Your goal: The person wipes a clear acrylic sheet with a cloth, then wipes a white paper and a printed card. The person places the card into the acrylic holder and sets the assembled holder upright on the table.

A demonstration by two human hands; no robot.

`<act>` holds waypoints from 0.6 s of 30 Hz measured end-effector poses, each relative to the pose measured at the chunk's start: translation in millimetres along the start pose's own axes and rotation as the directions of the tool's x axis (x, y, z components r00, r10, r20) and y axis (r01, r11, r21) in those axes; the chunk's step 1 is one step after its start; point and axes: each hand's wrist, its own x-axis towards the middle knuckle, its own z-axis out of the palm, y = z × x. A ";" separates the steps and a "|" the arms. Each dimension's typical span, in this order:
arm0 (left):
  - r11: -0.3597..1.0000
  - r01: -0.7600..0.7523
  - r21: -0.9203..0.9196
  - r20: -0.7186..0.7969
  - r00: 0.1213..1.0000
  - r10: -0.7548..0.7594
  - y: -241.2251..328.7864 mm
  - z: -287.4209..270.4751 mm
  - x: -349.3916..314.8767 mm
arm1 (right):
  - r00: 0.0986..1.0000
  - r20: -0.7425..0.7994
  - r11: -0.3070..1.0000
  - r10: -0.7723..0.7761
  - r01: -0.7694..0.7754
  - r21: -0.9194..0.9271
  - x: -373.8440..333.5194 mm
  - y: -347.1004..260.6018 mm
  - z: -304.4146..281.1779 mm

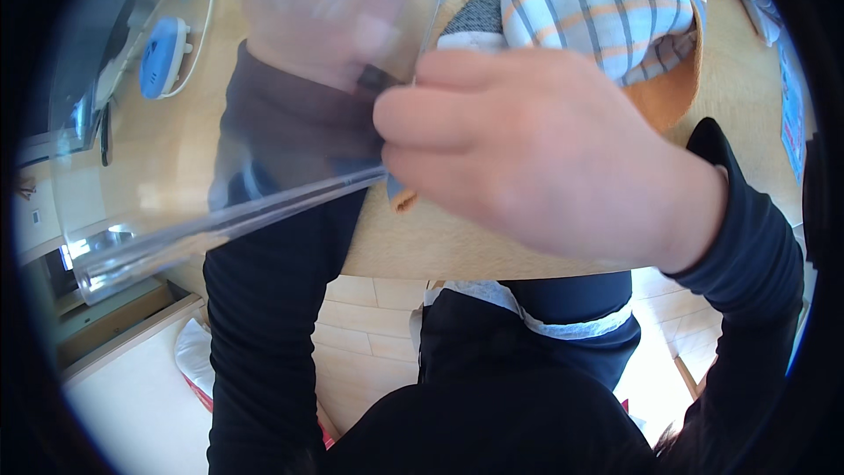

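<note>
The clear plastic piece [176,167] is hovering above the left of the table [413,251]; you are clamping its edge with your right hand [545,149], while your left hand [321,13] is blurring behind it, its grip I cannot tell; a checked cloth [598,4] is lying on the table's far right

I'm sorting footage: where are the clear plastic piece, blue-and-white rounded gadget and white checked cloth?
Clear plastic piece [233,222], head view: lower edge.
Blue-and-white gadget [160,59], head view: blue face.
White checked cloth [598,5], head view: middle.
</note>
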 end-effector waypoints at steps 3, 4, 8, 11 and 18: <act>0.992 -0.047 0.117 -0.174 0.983 0.067 -3.3 7.3 -5.0 | 0.992 0.078 0.986 0.098 -0.087 -0.141 4.5 20.2 -9.1; 0.998 0.059 -0.005 0.175 0.983 -0.057 0.0 -12.8 8.1 | 0.989 0.085 0.980 0.124 -0.109 -0.168 11.5 23.8 -18.7; 0.973 0.153 -0.175 0.579 0.815 -0.024 -13.9 -54.2 30.1 | 0.991 0.074 0.987 0.110 -0.099 -0.129 5.8 32.5 -6.1; 0.987 0.035 -0.156 0.540 0.840 0.055 -16.4 -53.2 29.8 | 1.000 0.016 1.000 -0.022 0.022 -0.008 -2.1 8.9 15.8; 0.990 0.047 -0.136 0.492 0.870 0.026 -1.3 -49.2 13.8 | 0.995 -0.029 0.974 0.094 -0.098 -0.204 6.1 37.6 4.4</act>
